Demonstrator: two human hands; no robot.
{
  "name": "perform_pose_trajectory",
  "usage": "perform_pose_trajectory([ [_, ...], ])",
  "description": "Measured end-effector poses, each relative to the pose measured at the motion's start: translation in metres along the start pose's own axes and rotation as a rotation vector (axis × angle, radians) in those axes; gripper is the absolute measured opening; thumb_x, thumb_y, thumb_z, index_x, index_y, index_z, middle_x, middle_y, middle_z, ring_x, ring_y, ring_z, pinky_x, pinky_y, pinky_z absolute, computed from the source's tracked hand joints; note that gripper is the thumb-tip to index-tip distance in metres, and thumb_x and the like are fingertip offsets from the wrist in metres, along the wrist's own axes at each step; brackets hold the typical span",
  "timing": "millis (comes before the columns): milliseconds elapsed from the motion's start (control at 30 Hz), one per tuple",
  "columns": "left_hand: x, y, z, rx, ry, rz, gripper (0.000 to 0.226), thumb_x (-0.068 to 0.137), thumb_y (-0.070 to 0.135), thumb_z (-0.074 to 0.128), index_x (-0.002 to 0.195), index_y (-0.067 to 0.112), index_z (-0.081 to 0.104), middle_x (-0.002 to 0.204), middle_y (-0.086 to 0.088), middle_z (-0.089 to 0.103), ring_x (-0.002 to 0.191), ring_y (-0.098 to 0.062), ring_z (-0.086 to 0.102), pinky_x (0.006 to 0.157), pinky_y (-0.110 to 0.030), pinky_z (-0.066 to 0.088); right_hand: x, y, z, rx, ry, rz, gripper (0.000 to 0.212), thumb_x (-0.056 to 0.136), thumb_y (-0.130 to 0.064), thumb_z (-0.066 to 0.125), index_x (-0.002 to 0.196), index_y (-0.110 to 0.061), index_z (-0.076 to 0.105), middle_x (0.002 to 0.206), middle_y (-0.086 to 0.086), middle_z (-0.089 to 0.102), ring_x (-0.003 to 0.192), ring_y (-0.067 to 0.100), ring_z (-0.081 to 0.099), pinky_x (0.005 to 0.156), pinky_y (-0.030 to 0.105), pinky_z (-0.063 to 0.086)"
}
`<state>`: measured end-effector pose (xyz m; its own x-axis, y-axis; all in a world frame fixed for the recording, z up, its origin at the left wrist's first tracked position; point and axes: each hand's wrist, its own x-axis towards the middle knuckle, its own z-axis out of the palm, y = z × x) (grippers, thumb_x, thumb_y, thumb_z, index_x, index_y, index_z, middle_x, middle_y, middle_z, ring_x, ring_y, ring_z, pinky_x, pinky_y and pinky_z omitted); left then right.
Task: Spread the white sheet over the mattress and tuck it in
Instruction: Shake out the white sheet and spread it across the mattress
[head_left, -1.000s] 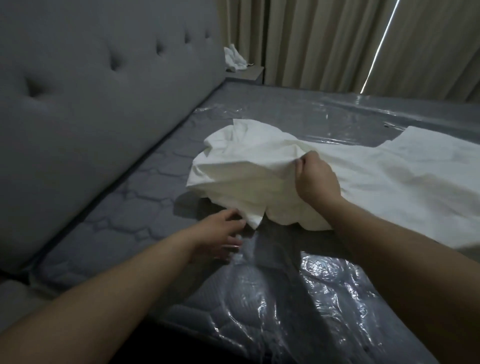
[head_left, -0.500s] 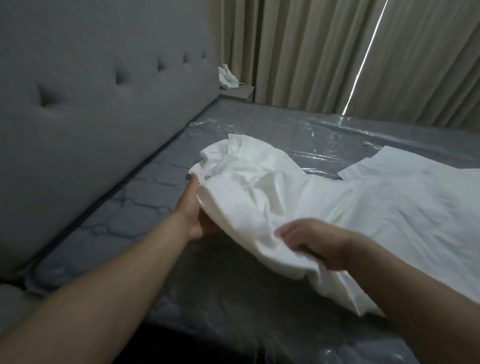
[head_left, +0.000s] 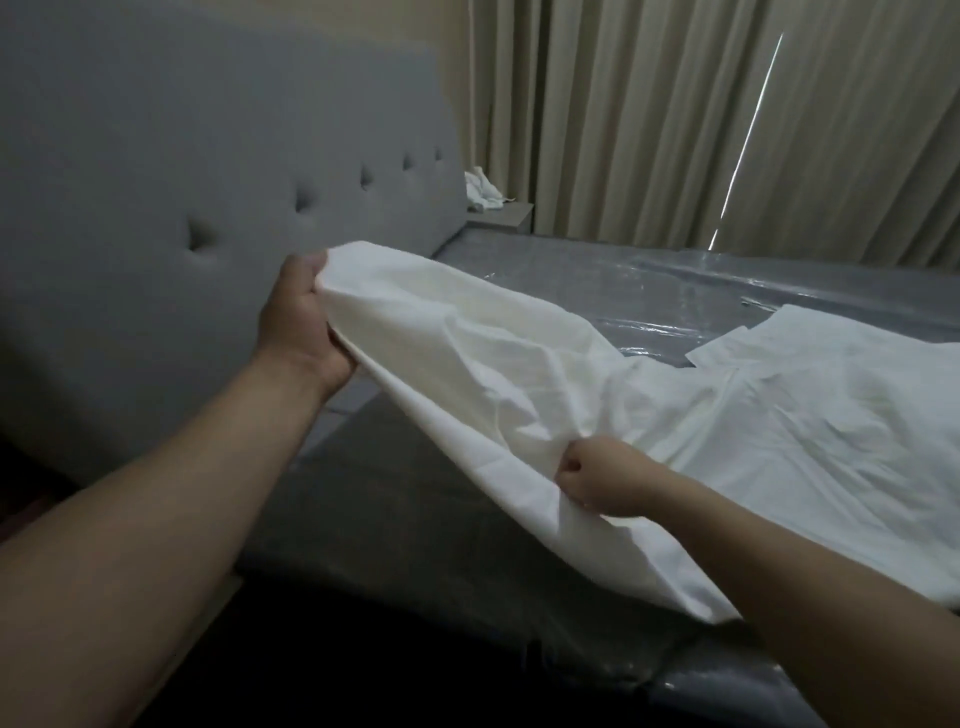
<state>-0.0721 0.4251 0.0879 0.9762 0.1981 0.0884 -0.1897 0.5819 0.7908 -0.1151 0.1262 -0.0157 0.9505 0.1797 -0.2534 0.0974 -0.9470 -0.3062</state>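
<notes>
The white sheet (head_left: 545, 374) lies rumpled across the grey, plastic-wrapped mattress (head_left: 649, 286), its near part lifted off the surface. My left hand (head_left: 301, 322) grips the sheet's raised end close to the headboard. Lower and nearer to me, my right hand (head_left: 597, 480) pinches a fold of the sheet near its front edge. Between the two hands the cloth is stretched in a sloping band. The rest of the sheet spreads flat to the right, with a folded corner (head_left: 753, 348) lying on the plastic.
A grey tufted headboard (head_left: 182, 182) fills the left. Beige curtains (head_left: 701, 114) hang behind the bed, with a slit of light. A small bedside table (head_left: 506, 215) carries a crumpled white cloth (head_left: 483, 189). The near mattress corner is dark.
My left hand has lifted the sheet's end up and left toward the headboard. My right hand has pulled the front fold nearer. The bunched cloth has stretched out between them.
</notes>
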Motion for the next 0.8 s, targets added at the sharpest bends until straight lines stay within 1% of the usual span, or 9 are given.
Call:
perform_pose_trajectory([
  [67, -0.017, 0.016, -0.011, 0.030, -0.064, 0.000, 0.043, 0.095, 0.025, 0.045, 0.127, 0.003, 0.064, 0.139, -0.028, 0.060, 0.125, -0.044, 0.061, 0.108, -0.053, 0.049, -0.001, -0.019, -0.018, 0.132, 0.222, 0.000, 0.023, 0.088, -0.025, 0.052, 0.079, -0.012, 0.069, 0.076, 0.003, 0.073, 0.075, 0.024, 0.068, 0.072, 0.037, 0.058],
  [200, -0.067, -0.008, -0.038, 0.277, -0.223, -0.228, 0.047, 0.085, 0.012, 0.060, 0.128, -0.006, 0.065, 0.123, -0.026, 0.069, 0.105, -0.038, 0.071, 0.091, -0.045, 0.060, -0.003, -0.065, -0.038, 0.404, 0.601, -0.096, 0.017, 0.095, -0.035, 0.051, 0.093, -0.022, 0.063, 0.084, -0.005, 0.068, 0.077, 0.018, 0.063, 0.067, 0.033, 0.048],
  [333, -0.103, -0.070, -0.051, 0.481, -0.419, -0.404, 0.064, 0.078, 0.001, 0.068, 0.141, 0.002, 0.054, 0.129, -0.028, 0.066, 0.114, -0.043, 0.065, 0.101, -0.054, 0.052, 0.004, -0.104, -0.017, 0.626, 0.106, -0.110, 0.066, 0.086, -0.070, 0.063, 0.137, -0.031, 0.048, 0.121, 0.003, 0.064, 0.094, 0.022, 0.067, 0.081, 0.042, 0.060],
  [400, -0.120, -0.099, -0.049, 0.473, -0.557, -0.567, 0.045, 0.082, 0.002, 0.064, 0.127, 0.001, 0.062, 0.117, -0.019, 0.071, 0.108, -0.035, 0.067, 0.099, -0.047, 0.052, 0.005, -0.107, 0.009, 0.564, -0.101, -0.037, 0.077, 0.081, -0.066, 0.071, 0.147, -0.039, 0.039, 0.128, 0.004, 0.062, 0.105, 0.025, 0.066, 0.082, 0.044, 0.062],
  [467, -0.131, -0.118, -0.048, 0.436, -0.635, -0.698, 0.027, 0.083, 0.007, 0.065, 0.109, 0.003, 0.062, 0.092, -0.014, 0.063, 0.083, -0.021, 0.060, 0.076, -0.032, 0.047, 0.009, -0.092, 0.028, 0.591, -0.143, 0.026, 0.060, 0.082, -0.041, 0.077, 0.136, -0.034, 0.053, 0.115, 0.007, 0.069, 0.094, 0.024, 0.071, 0.068, 0.037, 0.060],
  [567, -0.126, -0.128, -0.043, 0.531, -0.406, -0.620, 0.009, 0.091, 0.009, 0.063, 0.095, 0.003, 0.067, 0.086, -0.016, 0.062, 0.063, -0.015, 0.058, 0.057, -0.025, 0.045, 0.015, -0.062, 0.039, 0.810, -0.086, 0.128, 0.024, 0.068, -0.005, 0.062, 0.087, -0.007, 0.076, 0.083, 0.019, 0.068, 0.072, 0.032, 0.066, 0.065, 0.047, 0.052],
  [633, -0.112, -0.127, -0.044, 0.776, -0.050, -0.309, 0.015, 0.094, 0.018, 0.058, 0.084, 0.012, 0.067, 0.085, -0.012, 0.069, 0.062, -0.022, 0.062, 0.060, -0.031, 0.051, 0.015, -0.048, 0.033, 0.999, 0.020, 0.159, 0.020, 0.066, -0.001, 0.056, 0.076, -0.004, 0.073, 0.075, 0.021, 0.062, 0.068, 0.032, 0.060, 0.066, 0.044, 0.046],
  [700, -0.097, -0.117, -0.048, 1.084, 0.191, -0.128, 0.015, 0.089, 0.032, 0.059, 0.099, 0.022, 0.063, 0.106, -0.004, 0.068, 0.098, -0.028, 0.064, 0.087, -0.039, 0.051, 0.010, -0.045, 0.016, 1.175, 0.118, 0.134, 0.019, 0.067, -0.002, 0.056, 0.077, -0.010, 0.070, 0.079, 0.019, 0.058, 0.070, 0.031, 0.057, 0.069, 0.042, 0.044],
  [800, -0.081, -0.117, -0.061, 1.418, 0.227, -0.320, 0.078, 0.084, 0.044, 0.068, 0.151, 0.017, 0.039, 0.156, -0.013, 0.038, 0.144, -0.034, 0.035, 0.116, -0.042, 0.031, -0.002, -0.046, -0.016, 1.464, 0.199, 0.129, 0.011, 0.075, -0.003, 0.054, 0.076, -0.007, 0.064, 0.070, 0.016, 0.058, 0.062, 0.028, 0.060, 0.068, 0.039, 0.051],
])
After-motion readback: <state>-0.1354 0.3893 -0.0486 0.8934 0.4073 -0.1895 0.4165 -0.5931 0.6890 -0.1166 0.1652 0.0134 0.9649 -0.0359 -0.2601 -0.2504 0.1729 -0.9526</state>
